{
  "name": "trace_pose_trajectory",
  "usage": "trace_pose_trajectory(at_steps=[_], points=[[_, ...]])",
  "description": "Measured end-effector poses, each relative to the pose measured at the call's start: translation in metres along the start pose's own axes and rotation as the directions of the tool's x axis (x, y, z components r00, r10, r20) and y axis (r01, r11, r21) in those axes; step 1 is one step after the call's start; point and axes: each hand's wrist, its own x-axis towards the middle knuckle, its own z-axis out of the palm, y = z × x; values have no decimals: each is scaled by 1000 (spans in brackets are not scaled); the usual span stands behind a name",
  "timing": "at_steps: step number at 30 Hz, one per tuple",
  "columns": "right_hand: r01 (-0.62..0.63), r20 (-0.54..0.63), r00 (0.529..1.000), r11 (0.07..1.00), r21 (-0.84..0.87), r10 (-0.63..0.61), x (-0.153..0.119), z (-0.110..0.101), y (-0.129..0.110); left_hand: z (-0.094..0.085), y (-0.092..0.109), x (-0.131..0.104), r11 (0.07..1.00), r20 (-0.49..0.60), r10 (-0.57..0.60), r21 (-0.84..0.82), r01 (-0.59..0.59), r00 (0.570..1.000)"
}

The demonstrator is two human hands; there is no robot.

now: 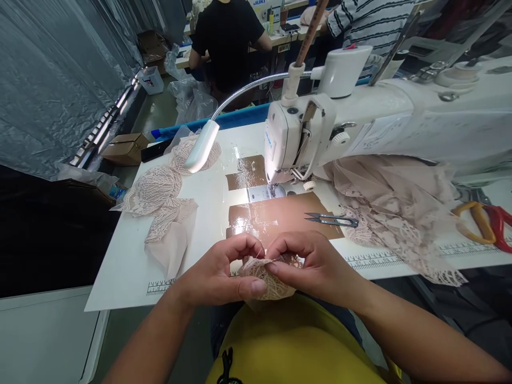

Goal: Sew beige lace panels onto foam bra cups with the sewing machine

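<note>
Left hand (224, 269) and right hand (310, 261) are both pinching a beige lace piece (269, 282) at the surface's (114, 269) front edge, above the lap; fingers (245, 241) are nearly closed on its upper rim, thumbs pressing from the near side. Main risk: the openwork is looking delicate, so uneven pulling could be stretching or tearing the mesh. A loosening pinch could be dropping the piece into the lap. Thread snips (332, 219) are lying just beyond the right hand, points facing left, so a careless reach could be catching skin or lace. Lace heap (384, 197) at right is hanging over the front edge; a brushing forearm could be dragging it off. Hard to make out: fingers are covering the pinched rim, and whether a thread is running between them isn't clear. Underside of the piece isn't showing. Sewing machine's (286, 128) needle is reading too small to judge. Scissors (483, 224) are running out of frame at right, blades not making out clearly.
</note>
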Motion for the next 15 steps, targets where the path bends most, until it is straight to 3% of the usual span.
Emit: trace_pose_trajectory(at_steps=[4,8,12,15], points=[[36,31,999,999,8,-36,-8,-5,-15,5,4,2,1000,5,6,-15,-6,1000],[-10,73,997,999,50,6,-13,-11,-24,11,6,3,995,-17,102,-15,-103,995],[-69,89,994,987,142,57,-8,-15,-13,16,2,7,985,-67,173,4,-173,983],[-139,146,984,943,301,99,3,-16,5,21,-12,17,987,-184,156,2,-158,971]])
